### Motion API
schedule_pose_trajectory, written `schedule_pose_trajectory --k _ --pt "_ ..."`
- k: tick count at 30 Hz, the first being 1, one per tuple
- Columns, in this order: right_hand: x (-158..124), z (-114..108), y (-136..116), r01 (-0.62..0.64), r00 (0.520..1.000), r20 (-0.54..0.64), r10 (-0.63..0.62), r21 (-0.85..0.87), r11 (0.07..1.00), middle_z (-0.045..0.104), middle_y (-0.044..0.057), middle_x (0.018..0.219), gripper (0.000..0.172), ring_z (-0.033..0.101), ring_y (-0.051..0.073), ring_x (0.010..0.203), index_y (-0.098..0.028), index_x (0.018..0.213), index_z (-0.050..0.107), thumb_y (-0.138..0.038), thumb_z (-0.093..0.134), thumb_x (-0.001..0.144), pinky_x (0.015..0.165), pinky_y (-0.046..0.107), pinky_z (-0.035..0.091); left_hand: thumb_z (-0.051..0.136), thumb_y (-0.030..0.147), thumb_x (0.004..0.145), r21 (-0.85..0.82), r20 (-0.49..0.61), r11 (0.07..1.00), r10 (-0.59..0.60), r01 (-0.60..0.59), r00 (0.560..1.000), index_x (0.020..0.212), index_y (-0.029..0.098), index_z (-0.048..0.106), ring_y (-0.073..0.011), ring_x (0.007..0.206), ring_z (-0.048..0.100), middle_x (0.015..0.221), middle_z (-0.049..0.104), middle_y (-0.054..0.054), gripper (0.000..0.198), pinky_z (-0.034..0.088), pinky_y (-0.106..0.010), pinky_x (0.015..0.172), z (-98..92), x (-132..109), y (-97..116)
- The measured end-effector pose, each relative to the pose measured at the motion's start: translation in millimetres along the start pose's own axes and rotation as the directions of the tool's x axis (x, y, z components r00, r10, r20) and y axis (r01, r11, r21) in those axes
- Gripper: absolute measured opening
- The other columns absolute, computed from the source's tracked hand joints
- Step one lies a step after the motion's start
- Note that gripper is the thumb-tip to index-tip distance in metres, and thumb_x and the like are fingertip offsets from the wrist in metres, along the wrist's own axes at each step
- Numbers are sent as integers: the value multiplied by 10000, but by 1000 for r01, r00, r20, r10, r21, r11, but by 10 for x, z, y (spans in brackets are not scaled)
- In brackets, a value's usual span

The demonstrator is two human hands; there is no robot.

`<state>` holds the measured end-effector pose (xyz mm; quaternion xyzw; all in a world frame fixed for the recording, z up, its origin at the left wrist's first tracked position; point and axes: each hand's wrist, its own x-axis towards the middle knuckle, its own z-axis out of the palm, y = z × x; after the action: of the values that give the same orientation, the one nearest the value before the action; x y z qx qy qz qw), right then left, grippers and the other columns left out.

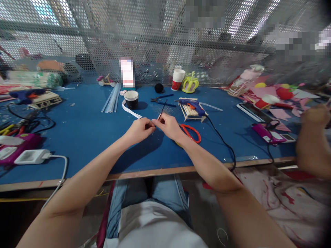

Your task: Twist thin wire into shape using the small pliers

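Over the middle of the blue table my left hand (141,130) and my right hand (169,126) meet, fingertips pinched close together. A thin dark strip (162,109), perhaps wire or pipe cleaner, sticks up out of my right hand. What my left fingertips pinch is too small to make out. A white ribbon (130,111) runs from beside a black cup with a white rim (131,100) to just behind my left hand; I cannot tell whether they touch. Red-handled scissors (192,132) lie partly hidden under my right forearm.
Behind my hands are pliers (162,100), a black pompom (158,88), and a blue glue gun (192,105) on a stick rack, its cord trailing right. Clear glue sticks (112,99) lie left. A power strip (19,148) is front left. A co-worker's arm (314,137) is at right.
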<state>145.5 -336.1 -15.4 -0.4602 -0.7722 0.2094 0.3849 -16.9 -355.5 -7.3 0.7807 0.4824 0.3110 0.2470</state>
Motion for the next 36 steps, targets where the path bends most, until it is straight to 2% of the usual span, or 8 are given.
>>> schedule_pose_trajectory --k 3,7,9,14,18,24,31,36 --pt "-7 -17 -24 -14 999 39 11 58 998 492 -21 562 354 424 89 524 -161 647 500 -490 542 772 501 227 321 568 277 694 -107 31 993 -52 55 998 682 127 580 -99 563 461 623 563 -7 152 338 -225 526 10 3 -3" --pt "-6 -73 -76 -93 970 242 8 340 936 504 -31 600 349 467 84 500 -171 747 492 -514 554 756 475 216 378 565 335 717 -295 110 951 -60 91 992 617 125 535 -71 511 383 541 469 24 235 291 -214 490 -7 8 3" --pt "-3 -95 -88 -117 961 276 7 387 915 507 -31 591 355 474 80 482 -168 742 489 -516 560 753 474 217 394 566 350 720 -324 126 942 -46 85 991 618 124 533 -64 507 367 536 451 30 250 284 -211 487 -18 12 -3" --pt "-6 -86 -74 -129 972 228 60 302 945 485 -42 516 373 446 72 435 -173 674 453 -521 560 755 447 209 362 559 347 721 -209 76 978 -4 19 997 628 131 529 -73 520 383 558 487 22 237 298 -217 497 -22 19 -32" --pt "-5 -39 -52 -132 979 187 82 269 954 460 -48 489 382 428 75 425 -173 670 459 -533 557 751 428 206 328 555 344 715 -203 69 979 -16 29 998 612 135 516 -74 508 378 546 476 28 237 295 -219 487 -16 15 -23" --pt "4 7 -29 -61 997 49 53 156 986 451 -31 528 395 400 77 510 -158 600 472 -514 588 728 472 209 318 569 324 695 -140 27 990 -20 23 999 601 136 508 -80 532 393 559 476 27 219 293 -218 492 -9 16 -23" --pt "-13 -85 -97 -94 964 263 -25 431 897 522 -12 651 332 487 83 544 -161 787 513 -491 544 777 471 205 405 573 340 715 -339 151 937 -33 83 988 637 123 547 -72 532 399 566 483 26 232 307 -219 520 -69 18 -6" --pt "-6 -109 -83 -129 961 274 22 378 917 499 -33 572 346 448 59 457 -159 752 499 -502 534 784 437 193 379 563 314 722 -350 221 934 8 72 975 716 121 582 -91 600 470 656 559 -2 193 368 -229 589 -148 25 -6"
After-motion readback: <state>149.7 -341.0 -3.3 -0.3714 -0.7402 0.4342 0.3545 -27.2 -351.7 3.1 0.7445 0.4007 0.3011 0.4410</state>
